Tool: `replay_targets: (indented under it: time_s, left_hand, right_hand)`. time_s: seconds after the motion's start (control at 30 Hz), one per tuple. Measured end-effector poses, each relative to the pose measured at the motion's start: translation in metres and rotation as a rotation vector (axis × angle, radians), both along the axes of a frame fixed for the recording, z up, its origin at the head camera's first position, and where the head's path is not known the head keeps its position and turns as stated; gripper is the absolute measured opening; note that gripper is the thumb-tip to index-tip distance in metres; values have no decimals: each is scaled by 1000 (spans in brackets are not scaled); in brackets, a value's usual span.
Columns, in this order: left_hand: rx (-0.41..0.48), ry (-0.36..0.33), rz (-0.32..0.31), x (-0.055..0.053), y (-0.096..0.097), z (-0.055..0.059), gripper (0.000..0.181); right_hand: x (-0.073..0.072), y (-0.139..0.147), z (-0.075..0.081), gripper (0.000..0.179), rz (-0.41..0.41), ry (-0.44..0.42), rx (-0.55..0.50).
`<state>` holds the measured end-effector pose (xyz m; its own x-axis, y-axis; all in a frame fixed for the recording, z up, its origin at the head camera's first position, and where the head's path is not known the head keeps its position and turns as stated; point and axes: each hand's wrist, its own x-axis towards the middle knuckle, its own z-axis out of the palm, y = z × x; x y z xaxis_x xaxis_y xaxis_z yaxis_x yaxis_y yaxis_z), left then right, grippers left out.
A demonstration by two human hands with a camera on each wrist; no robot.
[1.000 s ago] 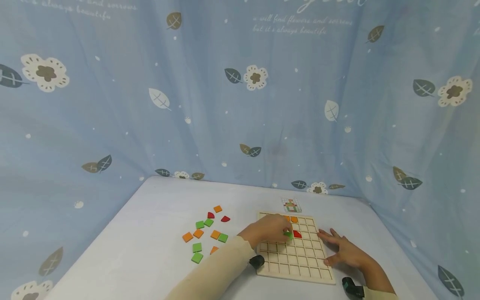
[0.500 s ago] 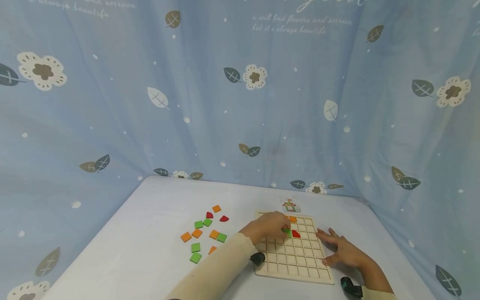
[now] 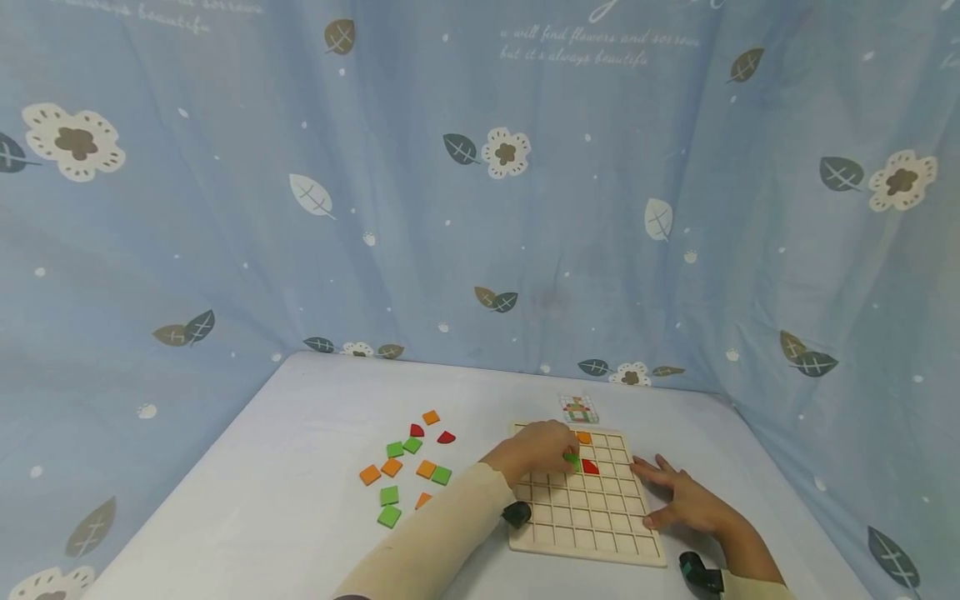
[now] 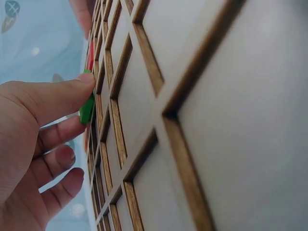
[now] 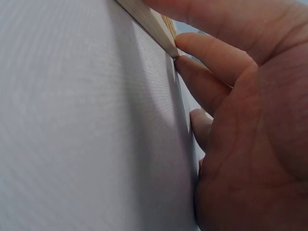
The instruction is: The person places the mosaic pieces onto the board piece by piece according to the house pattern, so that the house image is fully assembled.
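- Slightly shifted: green tile [image 3: 572, 461], pinched by left hand [image 3: 536, 451] over grid board [image 3: 615, 523].
- Grid board edge touched by spread right hand [image 3: 690, 500].
- Loose tiles [image 3: 389, 496] scattered left, one partly hidden behind sleeve [image 3: 431, 537].

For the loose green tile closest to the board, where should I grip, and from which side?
Likely best: pinch the loose green tile by its near and far edges, coming from above on the board side. It lies flat, and its left edge sits against or very near an orange tile, leaving little finger room there.
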<state>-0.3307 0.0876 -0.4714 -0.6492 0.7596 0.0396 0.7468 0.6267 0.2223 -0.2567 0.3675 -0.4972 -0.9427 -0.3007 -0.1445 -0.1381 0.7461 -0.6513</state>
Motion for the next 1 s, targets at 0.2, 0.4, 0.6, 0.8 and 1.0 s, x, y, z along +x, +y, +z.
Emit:
replay_targets:
  time_s: [0.2, 0.4, 0.6, 0.8, 1.0]
  left_hand:
    - [8, -9, 8, -3, 3, -3, 14]
    - [-8, -6, -3, -5, 5, -5, 11]
    - [-25, -9, 0, -5, 6, -4, 9]
    - [-30, -14, 16, -2, 7, -2, 11]
    - [-28, -18, 28, -2, 8, -4, 10]
  right_hand:
    - [-1, 0, 0, 97, -2, 3, -13]
    - [-2, 2, -2, 96, 9, 10, -18]
    - [-2, 3, -3, 96, 1, -4, -19]
    - [-2, 3, -3, 96, -6, -4, -50]
    - [-1, 4, -2, 96, 12, 19, -77]
